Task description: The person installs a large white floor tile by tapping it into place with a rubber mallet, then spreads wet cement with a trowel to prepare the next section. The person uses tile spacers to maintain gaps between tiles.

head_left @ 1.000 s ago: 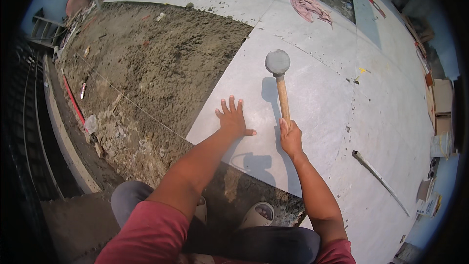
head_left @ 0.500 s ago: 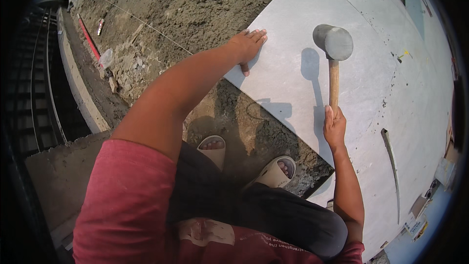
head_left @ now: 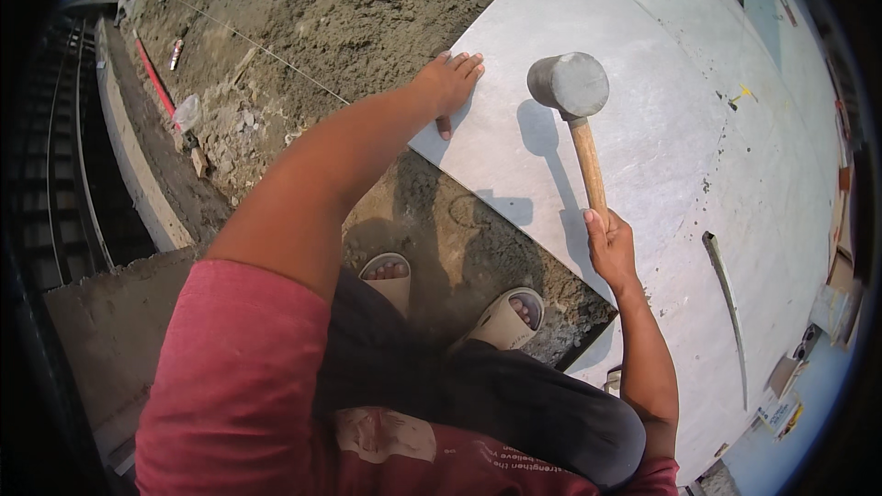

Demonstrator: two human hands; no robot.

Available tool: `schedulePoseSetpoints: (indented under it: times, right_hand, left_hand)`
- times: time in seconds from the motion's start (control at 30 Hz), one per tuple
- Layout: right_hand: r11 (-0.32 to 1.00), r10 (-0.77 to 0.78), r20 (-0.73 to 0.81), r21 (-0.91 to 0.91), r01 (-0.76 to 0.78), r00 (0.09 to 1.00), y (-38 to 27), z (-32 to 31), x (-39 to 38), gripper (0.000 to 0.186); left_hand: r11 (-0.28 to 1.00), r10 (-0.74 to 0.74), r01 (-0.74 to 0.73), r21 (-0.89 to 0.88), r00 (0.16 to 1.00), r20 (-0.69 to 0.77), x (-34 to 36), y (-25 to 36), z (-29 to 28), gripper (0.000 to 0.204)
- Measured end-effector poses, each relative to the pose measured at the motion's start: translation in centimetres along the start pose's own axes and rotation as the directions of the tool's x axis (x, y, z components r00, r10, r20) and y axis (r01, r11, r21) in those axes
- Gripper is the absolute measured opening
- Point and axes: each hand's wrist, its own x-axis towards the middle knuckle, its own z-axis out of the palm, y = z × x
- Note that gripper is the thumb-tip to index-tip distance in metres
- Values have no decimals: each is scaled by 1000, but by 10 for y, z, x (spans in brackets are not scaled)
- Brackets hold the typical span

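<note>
With its fingers wrapped round the wooden handle, my right hand (head_left: 613, 248) holds a rubber mallet (head_left: 570, 84). The grey head is raised above a large pale floor tile (head_left: 514, 119), and its shadow falls on the tile to the left. My left hand (head_left: 450, 87) lies flat at the tile's left corner, fingers stretched out over the surface and thumb near the edge. Nothing is in that hand. Along its upper left side the tile borders rough grey-brown mortar (head_left: 358, 9).
A taut string (head_left: 248, 41) crosses the mortar at the left. Beyond it lie a red bar (head_left: 154, 75) and a crumpled clear plastic cup (head_left: 187, 113). A dark curved strip (head_left: 728, 303) rests on the tiles at right. Yellow tile spacers (head_left: 746, 92) lie farther off. My sandalled feet stand on bare ground.
The mallet's head has swung left, and its handle now leans. My left hand stays on the tile corner. The whole view has shifted slightly.
</note>
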Motion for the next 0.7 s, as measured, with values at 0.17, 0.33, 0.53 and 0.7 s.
schedulePoseSetpoints:
  times: [0.17,0.33,0.53,0.7]
  right_hand:
    - [884,-242,-180,365,294,953,-24,-38,-4,54]
    - [907,-339,-175,199,370,924,-4,24,-9,55]
    - [972,-37,40,234,27,999,-24,-39,16,54]
    - [779,-260,-459,421,465,850,-72,-70,32,57]
  left_hand:
    - [999,-13,12,-45,1000,-20,-6,-9,1,142]
    - [996,10,-14,-89,999,-43,-3,-16,12,143]
    - [999,-45,46,-17,999,30,-3,-1,0,144]
    - [954,-221,224,-197,975,38,10,31,-22,147]
